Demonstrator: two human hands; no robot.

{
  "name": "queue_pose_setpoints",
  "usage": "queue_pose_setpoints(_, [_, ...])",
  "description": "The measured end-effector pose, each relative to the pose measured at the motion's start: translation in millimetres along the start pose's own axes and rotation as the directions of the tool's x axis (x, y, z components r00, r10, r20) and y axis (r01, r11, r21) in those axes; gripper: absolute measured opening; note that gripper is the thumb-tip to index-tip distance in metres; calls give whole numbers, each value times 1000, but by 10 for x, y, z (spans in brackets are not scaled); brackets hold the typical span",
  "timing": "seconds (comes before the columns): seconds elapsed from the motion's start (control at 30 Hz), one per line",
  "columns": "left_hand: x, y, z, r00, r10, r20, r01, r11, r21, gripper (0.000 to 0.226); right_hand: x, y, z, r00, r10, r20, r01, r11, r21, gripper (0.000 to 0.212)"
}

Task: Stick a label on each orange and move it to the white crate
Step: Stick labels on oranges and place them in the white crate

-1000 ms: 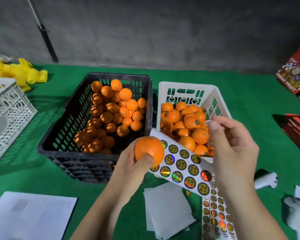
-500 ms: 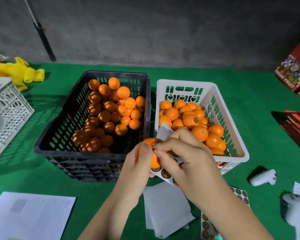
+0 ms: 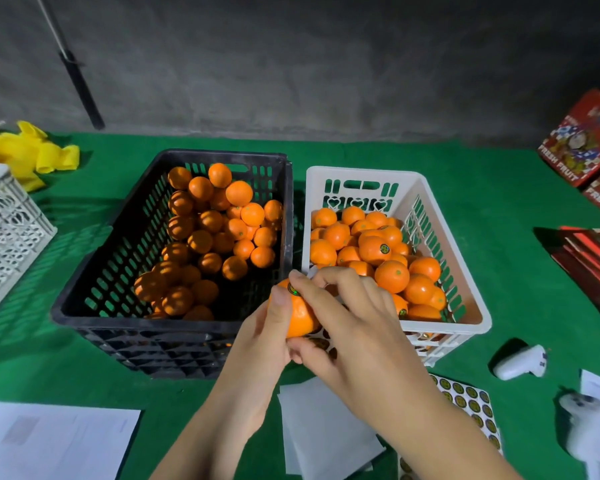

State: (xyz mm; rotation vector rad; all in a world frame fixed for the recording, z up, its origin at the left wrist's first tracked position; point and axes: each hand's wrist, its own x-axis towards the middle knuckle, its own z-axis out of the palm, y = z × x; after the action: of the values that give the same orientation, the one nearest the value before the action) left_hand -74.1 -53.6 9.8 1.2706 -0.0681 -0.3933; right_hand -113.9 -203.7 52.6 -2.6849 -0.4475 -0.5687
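The green tabletop [image 3: 499,209] carries my black crate [image 3: 125,258] of unlabelled fruit and, touching its right side, the white crate [image 3: 465,292] of labelled ones. At their near edges my left hand [image 3: 257,348] grips an orange [image 3: 300,318] from below, thumb curled over it. My right hand [image 3: 357,323] curls around a sticker sheet, mostly hidden, its forefinger pressing a label [image 3: 293,289] onto the orange's top.

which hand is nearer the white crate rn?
Right. The right hand overlaps the white crate's near-left corner; the left hand holds the orange just left of it.
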Motion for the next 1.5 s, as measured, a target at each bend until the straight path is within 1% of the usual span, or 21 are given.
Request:
queue_pose_setpoints(0.1, [42, -27, -26, 1000, -12, -21, 13, 998, 58, 83, 16, 30, -25, 1000, 18, 6, -19, 999, 51, 72])
queue_pose_setpoints(0.23, [113, -48, -70, 988, -112, -104, 115, 993, 19, 75, 15, 166, -40, 987, 137, 90, -156, 954, 256, 70])
queue_pose_setpoints(0.3, [66, -59, -112, 996, -2, -91, 15, 990, 139, 57, 2, 256, -46, 976, 196, 98, -218, 900, 377, 71])
queue_pose_setpoints(0.37, [38, -53, -218, 972, 158, -173, -92, 936, 338, 22, -7, 421, -62, 973, 229, 31, -221, 881, 418, 71])
queue_pose_setpoints(0.4, [75, -26, -260, 955, 213, -206, -108, 897, 430, 9, -9, 556, -61, 969, 245, -26, -217, 897, 385, 70])
queue_pose_setpoints(0.47, [113, -19, -371, 941, 251, -225, -96, 841, 533, 10, 12, 884, -30, 946, 293, -139, -246, 928, 278, 70])
queue_pose_setpoints(0.6, [155, -12, -443, 941, 278, -194, -129, 824, 552, 14, 227, 1474, 236, 893, 400, -204, -384, 916, 115, 69])
queue_pose_setpoints(0.67, [194, -21, -423, 949, 242, -200, -135, 890, 436, 26, 346, 1659, 484, 924, 368, -103, -370, 929, 0, 64])
queue_pose_setpoints(0.77, [227, -35, -400, 957, 190, -221, -105, 932, 348, 49, 382, 1794, 775, 933, 309, 183, -244, 919, -310, 57])
queue_pose_setpoints(0.87, [226, -39, -425, 976, 192, -106, -119, 869, 481, 30, 337, 1759, 837, 916, 337, 220, -235, 891, -388, 60])
queue_pose_setpoints(0.93, [216, -29, -435, 983, 180, -40, -132, 839, 527, 20, 267, 1567, 853, 917, 392, 79, -370, 906, -204, 52])
queue_pose_setpoints(0.97, [226, -10, -443, 982, 190, -21, -149, 830, 538, 20, 221, 1446, 858, 893, 449, 22, -449, 893, -18, 43])
queue_pose_setpoints(1.0, [242, 18, -447, 979, 204, -7, -168, 824, 541, 20, 193, 1331, 854, 861, 505, 56, -504, 836, 218, 41])
queue_pose_setpoints(1.07, [301, 90, -453, 977, 212, 13, -189, 842, 505, 19, 172, 1139, 811, 799, 478, 364, -595, 545, 591, 58])
queue_pose_setpoints(1.13, [405, 145, -446, 982, 188, 18, -177, 880, 441, 19, 184, 1146, 810, 776, 319, 544, -631, 407, 661, 63])
queue_pose_setpoints(1.2, [562, 175, -465, 980, 195, 41, -195, 896, 399, 24, 235, 1226, 861, 805, 265, 531, -594, 367, 716, 60])
queue_pose_setpoints(1.23, [666, 193, -500, 978, 200, 64, -208, 880, 428, 27, 268, 1259, 906, 816, 294, 498, -573, 297, 764, 56])
queue_pose_setpoints(1.3, [923, 218, -608, 973, 207, 99, -226, 788, 572, 36, 319, 1293, 998, 827, 404, 390, -482, 154, 862, 47])
queue_pose_setpoints(1.33, [1079, 224, -680, 972, 206, 110, -226, 710, 666, 37, 328, 1311, 1039, 826, 455, 333, -439, 148, 886, 43])
queue_pose_setpoints(1.43, [1627, 187, -897, 987, 120, 108, -145, 366, 919, 36, 303, 1370, 1138, 796, 563, 222, -379, 177, 908, 34])
queue_pose_setpoints(1.5, [1960, 48, -989, 994, -50, 101, -95, 99, 990, 44, 292, 1400, 1164, 769, 613, 181, -363, 186, 913, 18])
